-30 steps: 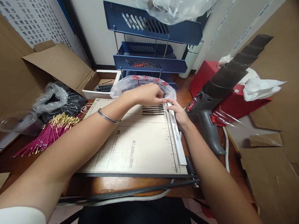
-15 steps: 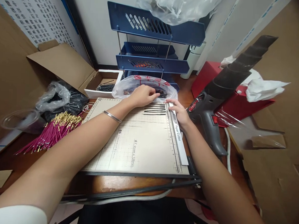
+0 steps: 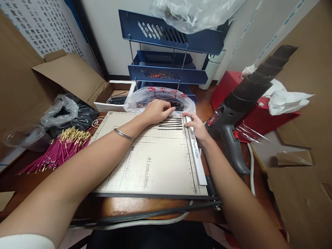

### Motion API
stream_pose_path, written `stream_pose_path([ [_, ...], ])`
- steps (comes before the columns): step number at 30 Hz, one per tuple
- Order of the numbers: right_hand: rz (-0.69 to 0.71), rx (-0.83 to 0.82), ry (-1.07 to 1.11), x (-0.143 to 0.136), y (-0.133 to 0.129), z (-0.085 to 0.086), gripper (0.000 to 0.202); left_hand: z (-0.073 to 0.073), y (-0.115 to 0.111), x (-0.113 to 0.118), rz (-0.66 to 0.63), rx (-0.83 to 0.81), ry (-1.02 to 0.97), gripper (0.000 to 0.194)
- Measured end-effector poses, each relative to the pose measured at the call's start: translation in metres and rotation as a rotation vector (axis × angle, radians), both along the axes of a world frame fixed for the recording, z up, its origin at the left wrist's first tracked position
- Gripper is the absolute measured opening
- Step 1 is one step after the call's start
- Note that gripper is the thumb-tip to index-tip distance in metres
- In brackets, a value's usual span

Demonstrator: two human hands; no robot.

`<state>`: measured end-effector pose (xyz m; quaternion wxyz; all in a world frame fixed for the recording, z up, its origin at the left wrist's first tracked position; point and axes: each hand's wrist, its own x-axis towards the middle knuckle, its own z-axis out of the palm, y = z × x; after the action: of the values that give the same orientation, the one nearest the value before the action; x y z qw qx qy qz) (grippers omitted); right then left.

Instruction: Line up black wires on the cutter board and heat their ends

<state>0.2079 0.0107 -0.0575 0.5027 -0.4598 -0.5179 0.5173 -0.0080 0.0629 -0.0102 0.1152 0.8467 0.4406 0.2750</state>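
The left hand bends over, fingers curled, near black strips on the paper cutter, upper centre; the right hand touches the white rail. Either grip's hold cannot be told.

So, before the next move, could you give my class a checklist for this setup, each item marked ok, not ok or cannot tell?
1. Black pieces laid side by side on the board: ok, several in a row.
2. Their right ends near the white strip: ok, just to its left.
3. Right hand at the white strip: ok, at its far end.
4. Left hand holding a piece: cannot tell, too little detail near the plastic bag.
5. No arm over the board: not ok, the left forearm reaches across it.
6. Grey tool off the board: ok, to its right.
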Motion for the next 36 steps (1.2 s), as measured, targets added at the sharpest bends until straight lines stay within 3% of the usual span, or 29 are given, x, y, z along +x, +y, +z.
stream_pose_path([
  [19,-0.045,0.001,0.024,-0.0061,-0.0019,0.0053,0.044,0.0011,-0.0002,-0.0011,-0.021,0.007,0.028,0.042],
  [26,-0.033,0.006,0.056,-0.0071,-0.0025,0.0059,0.043,-0.0021,0.0016,-0.0033,-0.196,0.122,-0.025,0.038],
  [31,-0.037,0.009,0.051,-0.0061,-0.0009,0.0039,0.043,-0.0021,0.0030,-0.0079,-0.370,0.001,-0.034,0.038],
  [36,-0.038,0.076,0.000,-0.0054,0.0008,0.0035,0.043,0.0025,0.0013,-0.0089,-0.385,-0.105,-0.047,0.022],
])
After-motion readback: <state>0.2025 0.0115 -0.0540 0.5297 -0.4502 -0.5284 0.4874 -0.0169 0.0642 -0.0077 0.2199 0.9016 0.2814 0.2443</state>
